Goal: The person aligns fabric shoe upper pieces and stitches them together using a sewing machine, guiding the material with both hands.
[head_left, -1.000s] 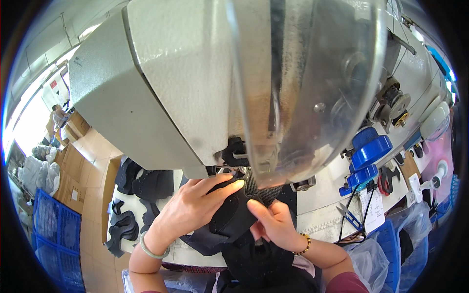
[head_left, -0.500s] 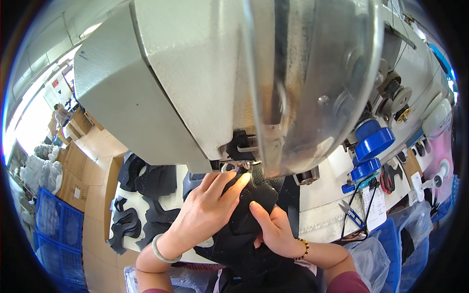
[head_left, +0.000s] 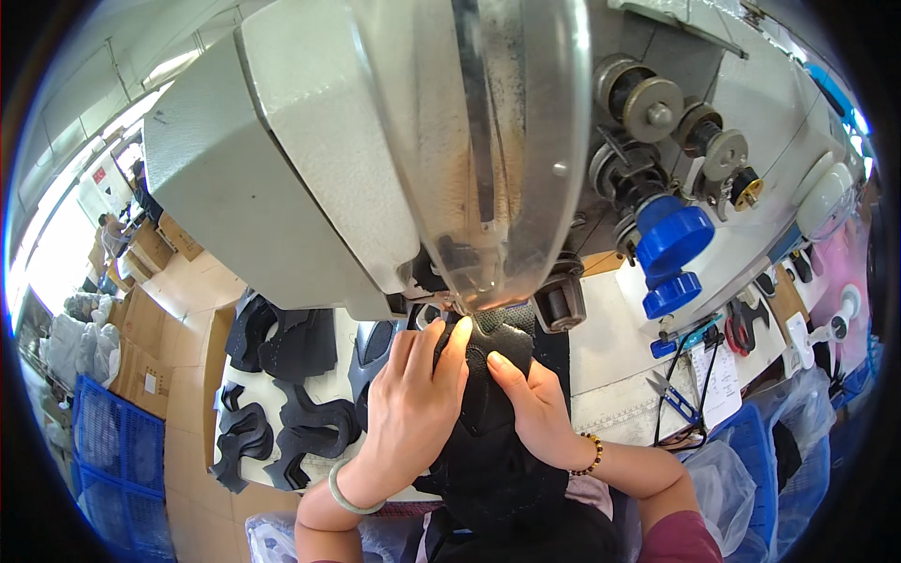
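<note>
A black shoe upper piece (head_left: 507, 345), partly mesh with smooth overlays, lies under the sewing machine (head_left: 310, 159). My left hand (head_left: 413, 399) presses it from the left, fingertips close beside the presser foot and curled in on the material. On the right, my right hand (head_left: 540, 418) pinches its edge, thumb on top and the other fingers partly hidden below. More black material hangs toward my lap. The needle point is mostly hidden behind the clear guard (head_left: 488, 188) and my fingertips.
Stacks of curved black cut pieces (head_left: 305, 422) lie on the table at left. Blue thread snips (head_left: 678, 399), red-handled scissors (head_left: 741, 328) and a paper slip (head_left: 718, 375) sit at right. Blue baskets (head_left: 117, 432) stand at far left, with cardboard boxes (head_left: 141, 328) behind them.
The view has shifted, showing more of the machine's tension knobs. The upper piece has turned slightly under the foot. My right thumb sits farther up along it, and my left hand is more upright.
</note>
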Tool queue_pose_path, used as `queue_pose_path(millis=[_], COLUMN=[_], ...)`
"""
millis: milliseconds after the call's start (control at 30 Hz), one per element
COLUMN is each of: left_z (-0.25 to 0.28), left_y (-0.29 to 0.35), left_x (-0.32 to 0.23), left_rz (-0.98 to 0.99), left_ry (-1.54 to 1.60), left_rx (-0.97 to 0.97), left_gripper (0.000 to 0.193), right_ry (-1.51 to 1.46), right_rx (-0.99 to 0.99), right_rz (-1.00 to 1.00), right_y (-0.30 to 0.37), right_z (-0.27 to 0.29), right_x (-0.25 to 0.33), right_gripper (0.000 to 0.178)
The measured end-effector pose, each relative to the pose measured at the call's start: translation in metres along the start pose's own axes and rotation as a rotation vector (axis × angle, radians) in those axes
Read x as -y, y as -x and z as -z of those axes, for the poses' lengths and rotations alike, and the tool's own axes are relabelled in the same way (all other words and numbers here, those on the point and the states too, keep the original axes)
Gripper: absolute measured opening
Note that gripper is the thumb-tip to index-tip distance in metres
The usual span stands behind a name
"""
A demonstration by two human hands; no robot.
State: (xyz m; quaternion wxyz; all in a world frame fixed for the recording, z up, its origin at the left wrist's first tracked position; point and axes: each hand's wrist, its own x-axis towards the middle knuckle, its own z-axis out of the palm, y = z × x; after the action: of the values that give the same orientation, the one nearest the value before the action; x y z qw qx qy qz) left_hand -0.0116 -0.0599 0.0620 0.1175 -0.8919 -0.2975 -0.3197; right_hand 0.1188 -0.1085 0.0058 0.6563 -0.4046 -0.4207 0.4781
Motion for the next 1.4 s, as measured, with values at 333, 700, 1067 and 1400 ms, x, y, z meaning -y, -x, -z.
queue_pose_path(millis=[333, 700, 1067, 1400], left_z=[-0.016, -0.001, -0.036, -0.038], left_y=[-0.003, 0.005, 0.028, 0.034], left_x=[-0.031, -0.007, 0.040, 0.037], left_rz=[0.048, 0.126, -0.342, -0.538], left_ry=[-0.351, 0.234, 0.269, 0.196], left_rx=[-0.037, -0.121, -0.211, -0.345], left_gripper=[0.036, 0.025, 0.041, 0.033], right_ry=[-0.105, 0.118, 0.108, 0.105], right_rx=[0.005, 0.175, 0.299, 0.320], right_rz=[-0.044, -0.052, -0.391, -0.422], right_y=[-0.018, -0.041, -0.035, -0.032], right_z=[0.020, 0.049, 0.093, 0.091], right_x=[0.005, 0.022, 0.038, 0.048], right_gripper=[0.024, 0.023, 0.040, 0.032])
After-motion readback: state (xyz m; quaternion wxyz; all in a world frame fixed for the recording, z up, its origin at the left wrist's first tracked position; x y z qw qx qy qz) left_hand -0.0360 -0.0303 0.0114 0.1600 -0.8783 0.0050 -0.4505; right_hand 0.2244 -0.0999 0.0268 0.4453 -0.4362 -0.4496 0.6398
